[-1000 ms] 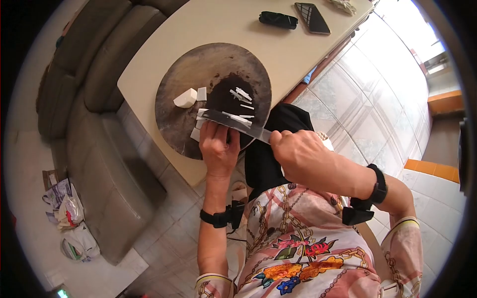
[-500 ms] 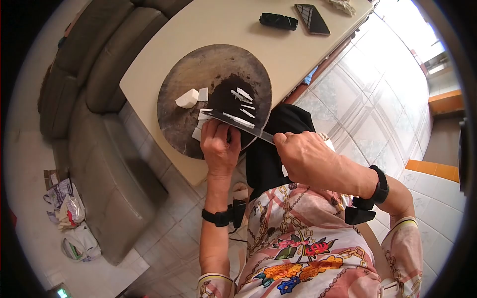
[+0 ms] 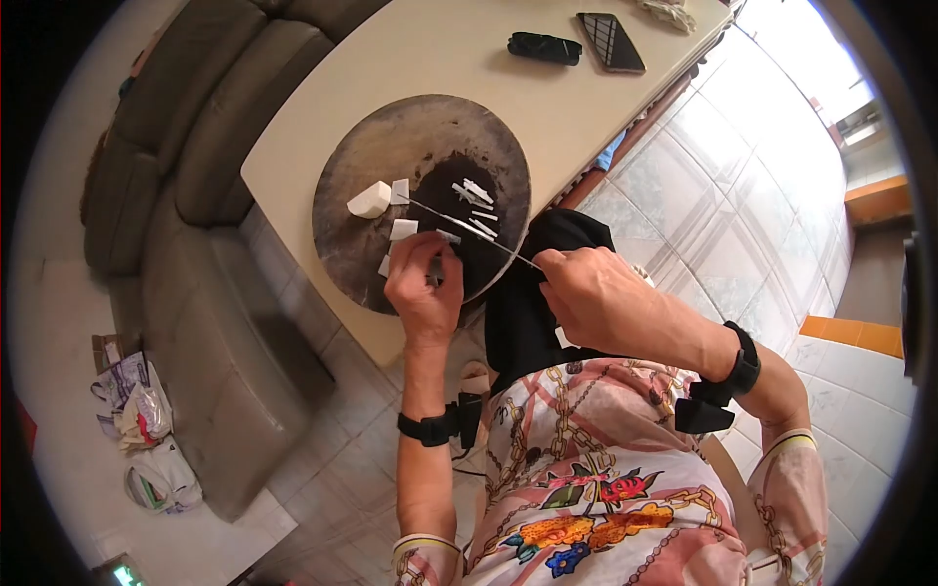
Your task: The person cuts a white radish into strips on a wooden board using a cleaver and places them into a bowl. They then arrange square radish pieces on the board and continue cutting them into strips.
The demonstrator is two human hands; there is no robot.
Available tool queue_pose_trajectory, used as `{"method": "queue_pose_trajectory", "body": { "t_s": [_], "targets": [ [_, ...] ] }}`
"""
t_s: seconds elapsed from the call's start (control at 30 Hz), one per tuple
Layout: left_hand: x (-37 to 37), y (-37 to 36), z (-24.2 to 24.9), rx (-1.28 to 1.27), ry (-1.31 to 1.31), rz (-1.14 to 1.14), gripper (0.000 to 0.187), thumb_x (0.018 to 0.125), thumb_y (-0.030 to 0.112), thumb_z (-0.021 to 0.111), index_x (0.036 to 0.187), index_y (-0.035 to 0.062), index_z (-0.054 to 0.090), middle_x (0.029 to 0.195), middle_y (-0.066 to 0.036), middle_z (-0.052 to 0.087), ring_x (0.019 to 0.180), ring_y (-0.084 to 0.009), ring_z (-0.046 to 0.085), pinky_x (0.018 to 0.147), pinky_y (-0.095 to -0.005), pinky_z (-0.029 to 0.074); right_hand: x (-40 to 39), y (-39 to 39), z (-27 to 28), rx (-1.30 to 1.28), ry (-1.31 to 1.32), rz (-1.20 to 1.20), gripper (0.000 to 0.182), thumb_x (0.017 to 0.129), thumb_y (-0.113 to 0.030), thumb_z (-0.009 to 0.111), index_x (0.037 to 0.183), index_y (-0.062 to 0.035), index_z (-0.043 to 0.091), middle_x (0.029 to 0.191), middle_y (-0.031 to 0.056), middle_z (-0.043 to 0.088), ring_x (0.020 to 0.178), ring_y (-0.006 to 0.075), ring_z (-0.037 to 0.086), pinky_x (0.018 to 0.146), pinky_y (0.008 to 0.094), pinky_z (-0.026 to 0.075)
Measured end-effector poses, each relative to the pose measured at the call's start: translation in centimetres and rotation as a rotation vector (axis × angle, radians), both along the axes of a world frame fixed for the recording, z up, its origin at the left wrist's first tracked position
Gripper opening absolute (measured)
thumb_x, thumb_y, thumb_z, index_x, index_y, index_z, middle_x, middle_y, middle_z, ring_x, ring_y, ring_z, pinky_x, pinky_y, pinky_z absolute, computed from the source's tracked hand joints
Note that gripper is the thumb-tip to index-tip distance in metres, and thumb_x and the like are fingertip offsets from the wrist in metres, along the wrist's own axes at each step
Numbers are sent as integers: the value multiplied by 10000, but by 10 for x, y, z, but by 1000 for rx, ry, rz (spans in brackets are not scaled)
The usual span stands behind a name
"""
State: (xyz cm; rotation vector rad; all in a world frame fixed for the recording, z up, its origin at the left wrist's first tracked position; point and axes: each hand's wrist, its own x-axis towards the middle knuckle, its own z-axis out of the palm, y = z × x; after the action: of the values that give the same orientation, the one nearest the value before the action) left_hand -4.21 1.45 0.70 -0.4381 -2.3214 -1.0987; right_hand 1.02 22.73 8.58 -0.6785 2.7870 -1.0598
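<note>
We see the right hand (image 3: 591, 288) with its fingers wrapped round the handle of a knife (image 3: 504, 248), which enters from four o'clock on the round board (image 3: 357, 151); the blade, seen nearly edge-on, points towards ten o'clock, its tip near a small white slice (image 3: 400, 190); the left hand (image 3: 423, 283) comes in from six o'clock, its fingers bent, and we cannot tell whether they grip anything; a white piece (image 3: 448, 237) lies just at their tips, towards one o'clock, below the blade; a square slice (image 3: 404, 230) lies just beside the same fingers, towards eleven, and another slice (image 3: 383, 266) shows partly hidden at their nine o'clock side; the white block (image 3: 369, 200) sits at the board's nine o'clock, well apart from both hands; thin strips (image 3: 473, 191) lie around three o'clock, across the blade from the left fingers; the board stands on the bench (image 3: 420, 49).
</note>
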Motion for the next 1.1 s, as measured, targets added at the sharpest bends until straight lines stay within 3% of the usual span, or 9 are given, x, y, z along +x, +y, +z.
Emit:
{"method": "queue_pose_trajectory", "body": {
  "t_s": [0.07,0.17,0.2,0.27,0.43,0.53,0.63,0.87,1.1],
  "targets": [
    [0,-5,-4,19,46,21,151,771,-27,619,913,-6,663,907,-101,663,826,-242,639,754,-341,518,2,1,6,17,-91,-25,101,796,-4,587,814,64,515,624,228,530,648,439,558,565,486,441],
    [-2,-13,0,681,-284,62,161,918,48,528,968,-47,646,979,-93,653,887,-182,619,826,-340,514,1,3,4,4,-80,-20,105,808,-15,582,842,68,526,638,237,536,680,441,565,584,486,447],
    [-4,-16,2,680,-283,66,161,918,48,528,968,-47,646,979,-93,653,887,-182,619,826,-340,514,0,3,4,3,-80,-16,105,808,-15,582,842,68,526,638,237,536,680,441,565,584,486,447],
    [-9,-22,5,1068,-353,-14,203,931,96,523,973,-64,640,995,-124,647,894,-198,616,864,-341,503,0,2,7,-9,-162,-29,113,819,-27,577,850,71,529,650,243,541,695,444,565,595,485,448],
    [-5,-23,17,1145,-304,-10,198,929,94,534,975,-66,641,991,-126,647,902,-203,616,859,-343,502,2,4,4,-34,-133,-1,116,805,-38,576,789,61,517,627,242,540,652,443,561,576,483,447],
    [16,-26,28,606,-271,158,174,858,84,636,980,-38,652,985,-112,657,906,-213,620,838,-338,501,3,6,1,-61,-70,-10,131,789,-49,582,742,51,512,601,239,544,623,438,568,559,482,452],
    [38,-26,38,-148,-267,176,339,683,118,769,985,4,665,973,-124,653,913,-307,611,815,-373,491,3,6,-1,-64,-57,-18,138,796,-60,588,749,50,520,611,242,552,639,437,577,567,481,461],
    [44,-12,28,-290,-243,181,298,689,82,755,964,10,666,947,-124,639,903,-329,589,789,-410,481,7,3,6,-7,-177,6,135,830,-57,571,875,67,545,692,246,559,714,443,563,610,484,450],
    [28,-7,19,-294,-166,134,268,691,55,735,946,7,666,922,-132,637,881,-333,594,785,-413,482,9,10,-1,-76,-66,-40,137,797,-65,595,804,61,542,626,249,563,666,445,584,582,486,472]
  ]
}}
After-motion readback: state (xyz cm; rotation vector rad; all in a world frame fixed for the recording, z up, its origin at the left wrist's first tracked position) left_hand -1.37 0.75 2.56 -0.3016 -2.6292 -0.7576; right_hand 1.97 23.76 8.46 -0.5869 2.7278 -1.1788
